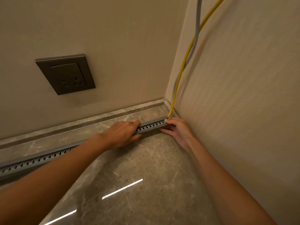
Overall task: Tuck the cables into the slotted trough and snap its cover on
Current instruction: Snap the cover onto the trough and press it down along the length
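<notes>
A long grey slotted trough [151,126] lies on the marble floor along the skirting, running from the left edge to the corner. Its top looks covered by a grey lid. A yellow cable [183,65] and a grey cable [196,34] come down the right wall, twisted together, and enter the trough's right end at the corner. My left hand [121,133] is clamped over the trough, fingers on top and thumb at its front. My right hand [177,129] pinches the trough's right end by the cables.
A dark wall socket [65,73] sits on the back wall above the stone skirting [97,117]. The right wall [243,111] meets it at the corner. The glossy marble floor [146,176] stretches toward me.
</notes>
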Tool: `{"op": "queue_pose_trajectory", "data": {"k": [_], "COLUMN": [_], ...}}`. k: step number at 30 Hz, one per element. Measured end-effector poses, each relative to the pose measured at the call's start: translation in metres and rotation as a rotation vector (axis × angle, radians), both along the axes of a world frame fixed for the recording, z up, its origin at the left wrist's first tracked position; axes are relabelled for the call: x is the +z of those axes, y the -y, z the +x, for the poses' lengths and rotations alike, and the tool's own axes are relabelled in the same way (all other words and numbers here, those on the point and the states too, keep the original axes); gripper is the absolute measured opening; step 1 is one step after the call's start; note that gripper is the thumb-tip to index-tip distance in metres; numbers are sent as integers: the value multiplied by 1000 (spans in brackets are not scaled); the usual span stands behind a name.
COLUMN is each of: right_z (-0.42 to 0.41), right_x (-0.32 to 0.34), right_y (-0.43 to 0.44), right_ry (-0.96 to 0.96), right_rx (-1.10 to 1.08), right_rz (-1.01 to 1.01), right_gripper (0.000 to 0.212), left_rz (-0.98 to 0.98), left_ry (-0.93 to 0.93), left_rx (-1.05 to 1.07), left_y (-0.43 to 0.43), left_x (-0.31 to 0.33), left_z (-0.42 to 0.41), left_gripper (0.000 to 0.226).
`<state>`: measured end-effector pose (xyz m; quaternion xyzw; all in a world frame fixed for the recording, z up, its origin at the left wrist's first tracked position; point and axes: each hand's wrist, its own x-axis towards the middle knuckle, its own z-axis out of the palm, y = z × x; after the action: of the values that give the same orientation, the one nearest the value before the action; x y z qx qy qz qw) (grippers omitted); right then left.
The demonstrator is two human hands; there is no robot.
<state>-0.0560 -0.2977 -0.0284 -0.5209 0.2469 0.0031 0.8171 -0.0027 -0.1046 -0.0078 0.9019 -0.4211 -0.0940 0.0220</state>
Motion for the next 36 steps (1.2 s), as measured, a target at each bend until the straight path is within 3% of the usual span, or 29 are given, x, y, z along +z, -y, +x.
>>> {"op": "queue_pose_trajectory", "data": {"k": [4, 8, 14, 18, 22, 26, 36], "right_z": [-2, -3, 8, 18, 28, 32, 38], "right_x": [-2, -1, -4, 0, 1, 1, 0], "right_y": [-3, -8, -26, -37, -39, -41, -41], "right_ry": [26, 76, 45, -18, -40, -41, -67], "right_rx": [-14, -125, -398, -590, -716, -759, -791], "right_rz": [-2, 121, 200, 213, 238, 257, 268], "right_gripper": [24, 31, 38, 39, 33, 27, 27], "left_rz": [-22, -56, -143, -153, -136, -147, -262], "left_ry": [-67, -155, -383, -471, -348, -157, -113], "left_rx": [11, 35, 35, 28, 83, 183, 262], "left_y": [0, 0, -1, 3, 8, 19, 23], "left_x": [-1, 3, 13, 20, 20, 18, 19], "left_z": [0, 4, 10, 6, -4, -20, -29], "left_gripper": [34, 33, 13, 15, 30, 30, 25]}}
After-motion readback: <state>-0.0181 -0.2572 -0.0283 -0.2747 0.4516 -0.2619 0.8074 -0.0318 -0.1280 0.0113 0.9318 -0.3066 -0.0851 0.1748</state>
